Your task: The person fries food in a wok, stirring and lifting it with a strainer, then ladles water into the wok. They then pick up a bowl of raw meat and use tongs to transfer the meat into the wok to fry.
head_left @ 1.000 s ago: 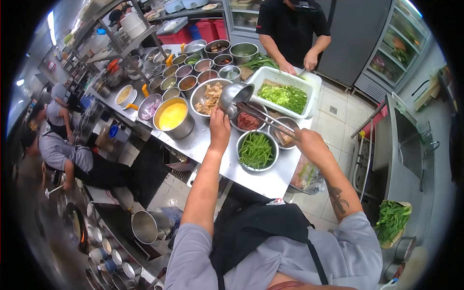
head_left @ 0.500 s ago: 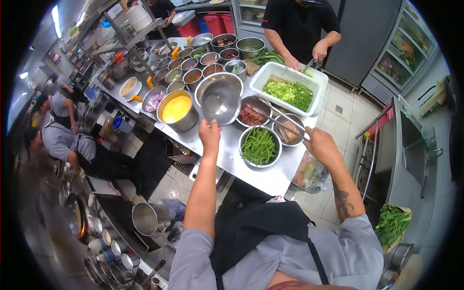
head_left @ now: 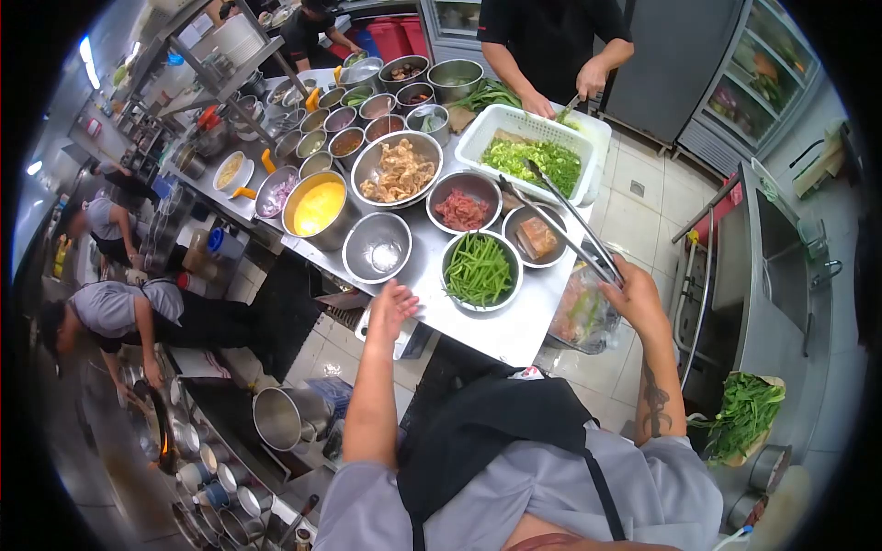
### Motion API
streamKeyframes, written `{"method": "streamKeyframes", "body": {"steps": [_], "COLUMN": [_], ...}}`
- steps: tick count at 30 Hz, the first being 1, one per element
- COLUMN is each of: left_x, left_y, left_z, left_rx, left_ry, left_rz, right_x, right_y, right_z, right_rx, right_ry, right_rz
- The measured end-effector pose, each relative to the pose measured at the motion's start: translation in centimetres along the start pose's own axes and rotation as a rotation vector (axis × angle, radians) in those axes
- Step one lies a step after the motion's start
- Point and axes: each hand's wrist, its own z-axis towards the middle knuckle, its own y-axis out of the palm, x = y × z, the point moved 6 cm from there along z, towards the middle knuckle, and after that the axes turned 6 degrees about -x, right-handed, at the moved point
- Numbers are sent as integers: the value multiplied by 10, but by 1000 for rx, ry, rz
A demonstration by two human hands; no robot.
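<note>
Fingers loose and apart, my left hand (head_left: 393,308) is just in front of a bare metal bowl (head_left: 378,250) that rests on the table. My right hand (head_left: 634,286) is closed around the handle end of long metal tongs (head_left: 589,231). The tongs' two arms are spread, with nothing between their tips, over the area of the white basket's front edge and a bowl with a brownish block of meat (head_left: 536,238). Close by are bowls of green beans (head_left: 479,270), raw red meat (head_left: 463,210) and light-brown meat pieces (head_left: 399,173).
A pot of yellow liquid (head_left: 319,208) and several metal containers stand on the steel table (head_left: 501,342). Across it, a person in black (head_left: 551,41) cuts greens behind the white basket (head_left: 590,156). Other people work at the left. A bagged bin (head_left: 585,312) is below the right edge.
My left hand has let go of the metal bowl, which now stands on the table. The tongs have moved away from the red meat, and their arms have spread apart.
</note>
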Motion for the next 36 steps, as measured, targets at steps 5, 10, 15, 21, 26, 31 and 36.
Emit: {"method": "streamKeyframes", "body": {"steps": [5, 10, 15, 21, 26, 31, 36], "left_x": [-4, -9, 16, 64, 82, 63, -39], "left_y": [39, -1, -36, -3, 83, 181, 344], "left_z": [27, 65, 59, -11, -32, -37, -34], "left_rx": [25, 209, 245, 288, -41, -419, -895], "left_ry": [-42, 78, 267, 421, 367, 104, 83], "left_rz": [296, -259, -251, 117, 281, 640, 984], "right_x": [4, 19, 44, 17, 38, 132, 193], "right_y": [1, -1, -4, 38, 44, 22, 55], "right_z": [-7, -20, -40, -57, -67, -140, -241], "right_rx": [13, 39, 35, -433, -271, 149, 289], "right_ry": [-49, -16, 29, 348, 411, 535, 795], "right_rz": [37, 64, 146, 882, 961, 757, 669]}}
